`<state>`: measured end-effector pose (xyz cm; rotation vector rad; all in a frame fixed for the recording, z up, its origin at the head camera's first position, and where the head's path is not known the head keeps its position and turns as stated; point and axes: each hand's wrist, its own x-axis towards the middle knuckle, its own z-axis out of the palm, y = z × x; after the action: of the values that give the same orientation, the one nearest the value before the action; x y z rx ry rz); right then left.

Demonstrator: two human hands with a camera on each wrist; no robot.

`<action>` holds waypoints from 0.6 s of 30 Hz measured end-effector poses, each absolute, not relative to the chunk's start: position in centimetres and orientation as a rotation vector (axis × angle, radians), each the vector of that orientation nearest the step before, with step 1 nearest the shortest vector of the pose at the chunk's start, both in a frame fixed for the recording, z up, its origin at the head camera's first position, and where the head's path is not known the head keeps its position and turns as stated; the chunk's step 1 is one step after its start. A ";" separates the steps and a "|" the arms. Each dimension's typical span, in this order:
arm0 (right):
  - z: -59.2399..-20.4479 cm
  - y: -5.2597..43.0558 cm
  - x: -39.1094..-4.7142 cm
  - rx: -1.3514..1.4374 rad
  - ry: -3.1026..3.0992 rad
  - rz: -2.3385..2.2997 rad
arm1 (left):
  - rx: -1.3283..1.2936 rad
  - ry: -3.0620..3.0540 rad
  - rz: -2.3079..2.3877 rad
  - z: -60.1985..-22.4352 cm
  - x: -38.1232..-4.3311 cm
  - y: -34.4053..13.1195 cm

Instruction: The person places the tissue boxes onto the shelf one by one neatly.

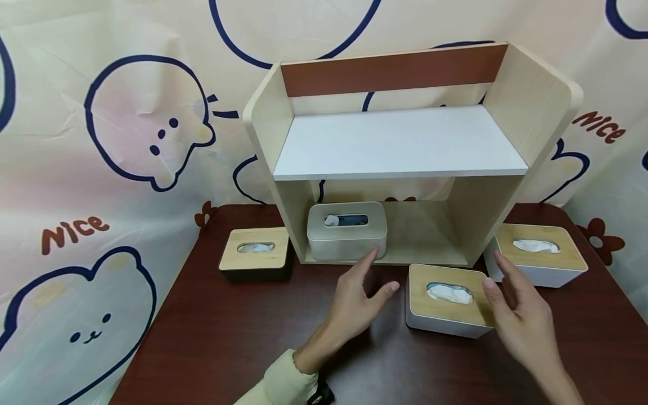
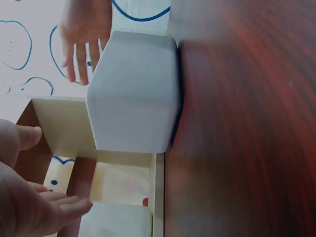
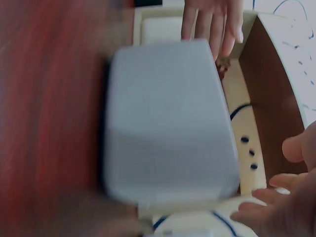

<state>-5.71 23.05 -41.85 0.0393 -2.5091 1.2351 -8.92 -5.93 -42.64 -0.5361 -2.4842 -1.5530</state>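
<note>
A white tissue box with a wood-look lid stands on the dark table in front of the shelf's right half. My right hand is at its right side, fingers spread and fingertips close to the lid's right corner. To the left of this box is my left hand, its index finger pointing forward and thumb spread. That index fingertip overlaps the front of a grey tissue box, which sits in the left part of the shelf's lower compartment. In the left wrist view, the white box's plain side lies between both hands.
The small wooden shelf has a white upper board and a brown back strip. Left of it stands a black tissue box with a wood-look lid. At its right side is another white, wood-lidded tissue box. A patterned sheet hangs behind.
</note>
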 end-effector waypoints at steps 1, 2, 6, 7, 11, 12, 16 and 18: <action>-42.2 23.7 -5.5 0.030 -2.540 1.225 | -0.557 -2.492 -1.561 -42.8 -8.9 -5.8; -42.5 24.4 -5.4 0.021 -2.571 1.215 | -0.575 -2.503 -1.570 -42.8 -8.9 -5.8; -44.0 26.7 -4.9 0.023 -2.694 1.215 | -0.630 -2.568 -1.587 -43.1 -8.8 -5.5; -44.4 27.2 -4.8 0.045 -2.723 1.215 | -0.645 -2.583 -1.580 -43.2 -8.8 -5.5; -45.7 28.7 -4.9 0.156 -2.836 1.259 | -0.710 -2.614 -1.588 -43.6 -8.8 -5.1; -45.9 29.0 -5.0 0.181 -2.863 1.297 | -0.729 -2.618 -1.589 -43.7 -8.8 -5.1; -46.5 29.6 -5.2 0.205 -2.947 1.429 | -0.829 -2.614 -1.650 -44.3 -9.0 -4.9; -46.6 29.8 -5.3 0.201 -2.962 1.483 | -0.874 -2.605 -1.700 -44.7 -9.2 -4.8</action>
<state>-5.31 29.77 -46.63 0.2014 -2.9624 1.4826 -9.25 -4.82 -44.66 -0.8738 -2.6051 -1.6998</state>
